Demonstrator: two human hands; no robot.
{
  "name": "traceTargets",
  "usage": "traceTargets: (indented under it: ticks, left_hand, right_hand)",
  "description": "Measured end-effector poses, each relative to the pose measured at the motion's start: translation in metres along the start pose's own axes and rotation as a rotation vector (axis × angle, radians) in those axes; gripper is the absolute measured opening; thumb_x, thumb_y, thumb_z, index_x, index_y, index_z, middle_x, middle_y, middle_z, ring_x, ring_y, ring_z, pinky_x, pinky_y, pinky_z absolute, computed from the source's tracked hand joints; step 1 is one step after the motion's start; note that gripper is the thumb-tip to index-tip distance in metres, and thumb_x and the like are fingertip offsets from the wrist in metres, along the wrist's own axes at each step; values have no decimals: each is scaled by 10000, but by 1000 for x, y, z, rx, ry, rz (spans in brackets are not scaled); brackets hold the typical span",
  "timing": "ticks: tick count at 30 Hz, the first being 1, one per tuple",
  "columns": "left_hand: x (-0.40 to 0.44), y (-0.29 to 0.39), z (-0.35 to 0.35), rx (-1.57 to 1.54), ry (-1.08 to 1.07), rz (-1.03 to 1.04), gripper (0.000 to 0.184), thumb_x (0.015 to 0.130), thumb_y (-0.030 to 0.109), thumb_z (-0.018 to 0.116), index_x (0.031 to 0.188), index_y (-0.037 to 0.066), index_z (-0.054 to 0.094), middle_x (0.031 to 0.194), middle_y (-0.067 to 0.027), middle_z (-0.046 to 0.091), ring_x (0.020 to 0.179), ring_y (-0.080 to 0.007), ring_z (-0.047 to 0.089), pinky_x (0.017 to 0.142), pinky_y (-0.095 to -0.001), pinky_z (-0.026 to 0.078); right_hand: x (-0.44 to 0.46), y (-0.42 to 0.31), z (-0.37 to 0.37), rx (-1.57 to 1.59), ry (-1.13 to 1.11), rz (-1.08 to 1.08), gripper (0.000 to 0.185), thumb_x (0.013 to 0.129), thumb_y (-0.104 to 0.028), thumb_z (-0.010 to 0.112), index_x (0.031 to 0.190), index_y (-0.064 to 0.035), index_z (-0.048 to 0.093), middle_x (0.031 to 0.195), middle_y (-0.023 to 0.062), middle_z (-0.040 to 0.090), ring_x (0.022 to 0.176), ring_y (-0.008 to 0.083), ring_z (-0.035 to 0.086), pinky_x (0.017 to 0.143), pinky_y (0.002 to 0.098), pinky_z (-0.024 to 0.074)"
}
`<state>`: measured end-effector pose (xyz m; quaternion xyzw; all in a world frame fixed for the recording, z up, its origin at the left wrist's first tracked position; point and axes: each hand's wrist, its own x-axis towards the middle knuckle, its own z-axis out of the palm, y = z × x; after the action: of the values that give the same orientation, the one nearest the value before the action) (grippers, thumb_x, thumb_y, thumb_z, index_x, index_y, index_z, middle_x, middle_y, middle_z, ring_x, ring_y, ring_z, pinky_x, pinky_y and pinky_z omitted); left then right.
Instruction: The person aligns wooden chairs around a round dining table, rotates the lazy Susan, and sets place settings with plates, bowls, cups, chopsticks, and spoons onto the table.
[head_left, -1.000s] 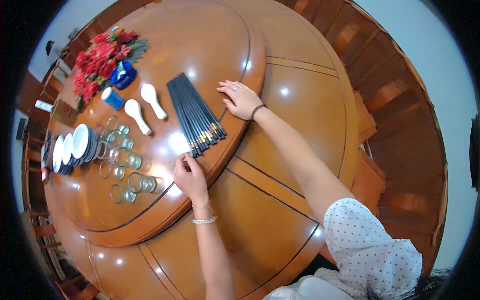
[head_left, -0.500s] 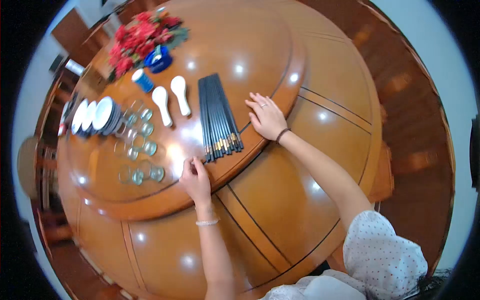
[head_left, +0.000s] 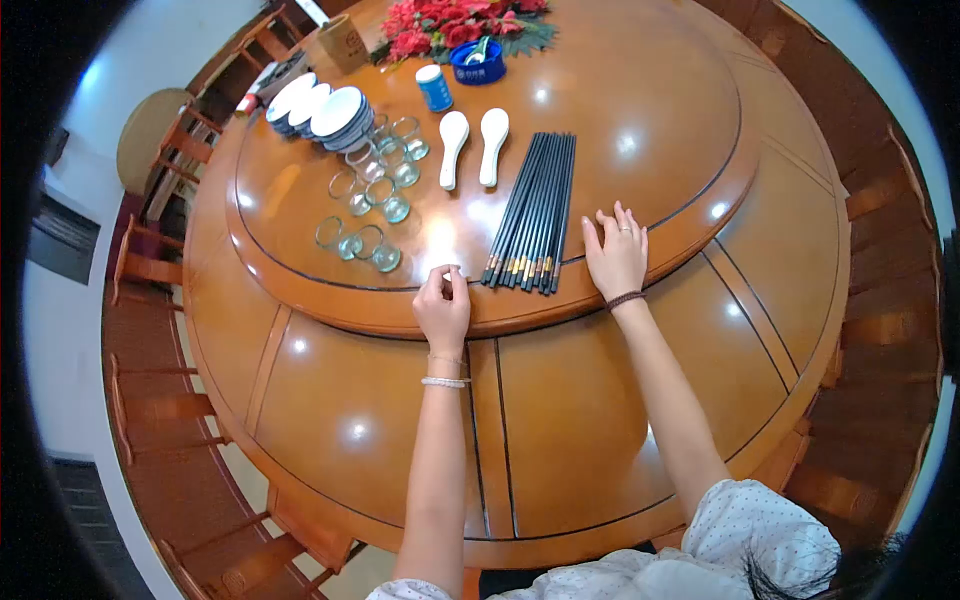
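Observation:
My left hand [head_left: 442,308] is closed at the near rim of the round wooden turntable [head_left: 670,170], thumb and fingertips together; whatever they may hold is hidden. Right of it lies a bundle of black chopsticks [head_left: 533,210] with gold bands near their close ends. My right hand [head_left: 615,252] rests open on the turntable's edge, just right of the chopsticks, fingers spread. Two white spoons, a left spoon [head_left: 453,150] and a right spoon [head_left: 493,148], lie beyond my left hand. Several small clear glasses [head_left: 385,257] stand to the left.
Stacked white dishes [head_left: 338,112] stand at the turntable's left. Farther back are a blue-and-white container [head_left: 434,88], a blue ashtray-like bowl [head_left: 478,64], red flowers [head_left: 450,25] and a wooden box [head_left: 343,45]. Wooden chairs [head_left: 165,405] surround the larger table [head_left: 370,440].
My view has turned, so the turntable and its things appear rotated and shifted right. Both hands keep roughly their places by the chopsticks. The left stays closed, the right open.

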<state>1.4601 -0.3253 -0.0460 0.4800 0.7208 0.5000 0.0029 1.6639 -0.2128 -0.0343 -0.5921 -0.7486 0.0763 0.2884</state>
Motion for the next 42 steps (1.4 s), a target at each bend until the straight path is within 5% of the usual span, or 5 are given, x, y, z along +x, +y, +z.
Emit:
traceTargets:
  ticks: [23,27,31,39,42]
  left_hand:
    - [-7,11,0,-45,-52,-46,92,793,59,522,754,5,585,492,7,461,431,-40,401,400,-204,302]
    - [-21,14,-10,-206,-196,-116,78,772,94,547,752,31,588,597,-67,562,479,-136,506,446,-249,387]
    - [-34,24,-74,-564,-366,-290,80,799,45,528,788,-3,591,612,-31,563,562,-62,520,483,-186,398]
    - [-56,-77,-271,-236,94,-456,94,814,55,505,804,3,583,609,-13,525,550,-77,494,492,-194,390]
    - [-45,-132,-344,-175,142,-465,112,829,69,483,814,6,574,592,-2,497,534,-68,465,481,-181,359]
  right_hand:
    - [1,-12,23,-136,78,-63,434,782,-373,503,1078,-55,496,1218,137,424,1172,271,336,976,511,182]
    - [5,-14,21,-156,92,-66,438,820,-410,458,1078,-59,502,1194,117,458,1149,260,375,966,505,209]
    - [12,-8,13,-103,41,-83,416,841,-389,436,1079,-55,506,1215,104,448,1161,252,366,976,470,211]
    - [56,57,-3,495,68,44,321,884,-255,417,1030,8,528,1020,134,568,950,230,532,840,293,380]
    - [46,64,-16,76,237,58,313,878,-252,424,1023,5,529,999,151,560,960,242,518,826,299,386]
